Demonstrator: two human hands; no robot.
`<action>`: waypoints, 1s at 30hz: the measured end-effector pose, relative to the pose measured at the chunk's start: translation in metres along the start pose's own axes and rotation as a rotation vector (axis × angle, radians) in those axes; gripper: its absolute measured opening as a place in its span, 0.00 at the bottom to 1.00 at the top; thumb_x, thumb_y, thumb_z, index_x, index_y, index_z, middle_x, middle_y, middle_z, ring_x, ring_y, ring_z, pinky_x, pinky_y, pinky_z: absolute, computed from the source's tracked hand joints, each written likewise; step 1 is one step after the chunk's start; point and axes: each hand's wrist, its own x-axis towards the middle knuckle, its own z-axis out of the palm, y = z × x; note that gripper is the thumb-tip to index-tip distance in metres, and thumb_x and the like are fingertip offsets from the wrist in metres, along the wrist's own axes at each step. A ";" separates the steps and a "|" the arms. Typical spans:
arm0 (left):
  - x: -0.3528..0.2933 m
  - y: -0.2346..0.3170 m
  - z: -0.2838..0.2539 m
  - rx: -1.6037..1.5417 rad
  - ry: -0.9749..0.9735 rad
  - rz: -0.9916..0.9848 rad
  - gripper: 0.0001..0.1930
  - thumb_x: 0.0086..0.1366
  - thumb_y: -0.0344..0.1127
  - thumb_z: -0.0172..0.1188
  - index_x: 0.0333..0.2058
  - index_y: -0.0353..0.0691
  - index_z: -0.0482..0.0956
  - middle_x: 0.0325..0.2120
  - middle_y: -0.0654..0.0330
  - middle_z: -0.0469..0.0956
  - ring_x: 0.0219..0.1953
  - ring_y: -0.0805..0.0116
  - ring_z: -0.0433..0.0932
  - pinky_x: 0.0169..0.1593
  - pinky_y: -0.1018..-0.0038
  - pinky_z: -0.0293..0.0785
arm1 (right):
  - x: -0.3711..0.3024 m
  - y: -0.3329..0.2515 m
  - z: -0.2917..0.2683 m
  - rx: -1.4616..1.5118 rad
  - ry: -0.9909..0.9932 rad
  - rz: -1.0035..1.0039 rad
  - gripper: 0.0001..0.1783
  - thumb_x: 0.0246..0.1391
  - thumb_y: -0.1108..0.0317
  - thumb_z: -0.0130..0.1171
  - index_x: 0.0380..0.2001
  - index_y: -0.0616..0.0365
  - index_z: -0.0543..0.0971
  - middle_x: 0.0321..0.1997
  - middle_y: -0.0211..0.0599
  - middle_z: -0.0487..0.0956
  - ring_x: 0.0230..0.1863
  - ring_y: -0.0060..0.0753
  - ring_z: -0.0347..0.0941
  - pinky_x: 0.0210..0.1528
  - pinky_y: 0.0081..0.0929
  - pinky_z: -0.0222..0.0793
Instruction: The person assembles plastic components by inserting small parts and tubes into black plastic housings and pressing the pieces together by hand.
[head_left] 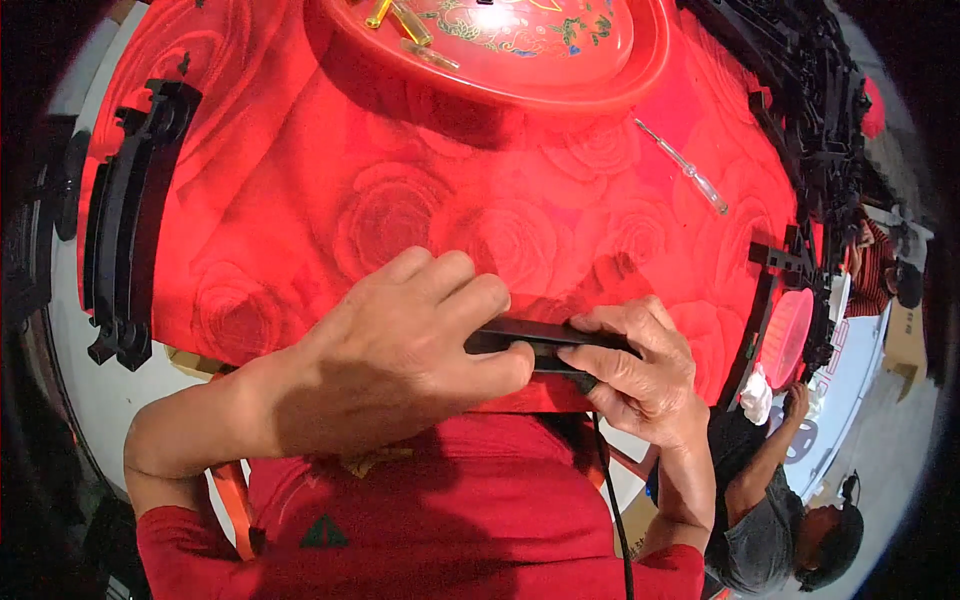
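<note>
Near the table's front edge, both my hands are closed on a long, narrow black plastic part. My left hand grips its left end, with the fingers curled over the far side and the thumb pressed along the near side. My right hand pinches the other end, its thumb and fingertips meeting around it. The hands cover much of the part, so its ends and full shape are hidden. A thin black cable hangs below my right hand; where it starts is hidden.
A rose-patterned red cloth covers the table. At the far side sits a red tray holding yellow pieces. A clear-handled screwdriver lies right. Black plastic parts stack left and heap right. A pink basket stands near a co-worker's hand.
</note>
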 end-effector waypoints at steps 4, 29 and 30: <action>0.006 0.003 -0.003 0.005 -0.048 -0.014 0.11 0.58 0.38 0.63 0.41 0.55 0.83 0.36 0.59 0.76 0.36 0.59 0.74 0.36 0.65 0.69 | 0.002 -0.003 0.003 0.007 0.017 -0.025 0.25 0.37 0.75 0.69 0.45 0.52 0.86 0.48 0.39 0.81 0.38 0.42 0.75 0.38 0.36 0.75; -0.009 -0.008 0.009 -0.228 0.115 -0.025 0.06 0.55 0.32 0.68 0.30 0.46 0.78 0.36 0.60 0.77 0.37 0.58 0.75 0.39 0.61 0.69 | 0.023 -0.010 0.004 -0.011 -0.076 -0.084 0.23 0.37 0.71 0.71 0.43 0.53 0.85 0.51 0.40 0.80 0.37 0.40 0.74 0.34 0.35 0.75; -0.010 -0.008 0.008 -0.228 0.114 -0.024 0.06 0.55 0.32 0.68 0.30 0.46 0.78 0.36 0.60 0.77 0.37 0.58 0.75 0.39 0.61 0.69 | 0.023 -0.012 0.005 -0.007 -0.072 -0.084 0.23 0.37 0.71 0.70 0.43 0.54 0.84 0.51 0.41 0.80 0.37 0.40 0.75 0.34 0.35 0.75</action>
